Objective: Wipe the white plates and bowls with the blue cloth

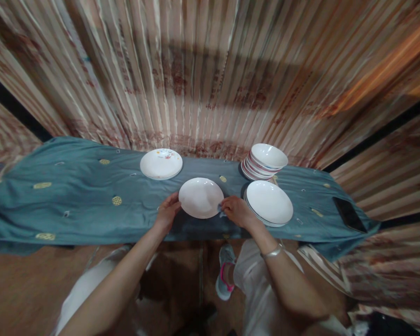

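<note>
The plate [200,198] is plain white, oval from where I stand, glossy along its far rim, and held over the near middle of the table [86,203] — whether its underside touches the cover, I can't tell. Both forearms reach forward from the near side and slant inward, one hand to each side of it. The left hand [168,210] is closed on the left rim, thumb by the edge. The right hand [236,210] has its fingers together, pinching a bluish rag [220,208] at the right rim — just beside the plate stack [270,203].
</note>
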A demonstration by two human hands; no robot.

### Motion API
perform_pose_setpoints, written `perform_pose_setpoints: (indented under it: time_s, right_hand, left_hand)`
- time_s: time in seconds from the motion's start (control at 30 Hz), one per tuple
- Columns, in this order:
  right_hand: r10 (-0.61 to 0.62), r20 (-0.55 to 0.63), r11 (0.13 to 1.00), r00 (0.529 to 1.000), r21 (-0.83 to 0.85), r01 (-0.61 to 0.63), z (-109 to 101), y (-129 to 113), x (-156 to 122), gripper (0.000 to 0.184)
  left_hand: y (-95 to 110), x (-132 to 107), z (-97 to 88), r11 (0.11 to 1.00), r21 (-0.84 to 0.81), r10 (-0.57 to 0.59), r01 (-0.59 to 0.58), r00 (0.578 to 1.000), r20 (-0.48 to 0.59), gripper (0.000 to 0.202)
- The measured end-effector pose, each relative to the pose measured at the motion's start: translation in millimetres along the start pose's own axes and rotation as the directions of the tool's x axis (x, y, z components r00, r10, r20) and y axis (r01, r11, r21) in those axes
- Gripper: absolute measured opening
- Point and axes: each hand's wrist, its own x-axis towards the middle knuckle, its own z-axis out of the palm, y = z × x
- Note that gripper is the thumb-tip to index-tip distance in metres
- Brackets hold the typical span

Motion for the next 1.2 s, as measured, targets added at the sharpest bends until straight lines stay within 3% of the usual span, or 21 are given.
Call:
perform_pose_setpoints:
  time_s: [0.37, 0.6, 1.2]
  right_hand:
    - [0.195, -0.08, 0.98, 0.978, -0.025, -0.197, -2, 14, 19, 0.029]
    - [0.218, -0.149, 0.974, 0.965, -0.037, -0.225, 1, 17, 34, 0.028]
    - [0.226, -0.159, 0.97, 0.961, -0.055, -0.237, 14, 17, 70, 0.03]
  left_hand:
    - [3, -2, 1.3, 1.0, 0.009, 0.008, -0.008, 1.0, 0.002, 0.053]
    - [4, -4, 2.5, 1.0, 0.013, 0.006, -0.006, 0.999, 0.032, 0.051]
    - [1, -2, 0.7, 1.0, 0.022, -0.003, 0.002, 1.0, 0.02, 0.055]
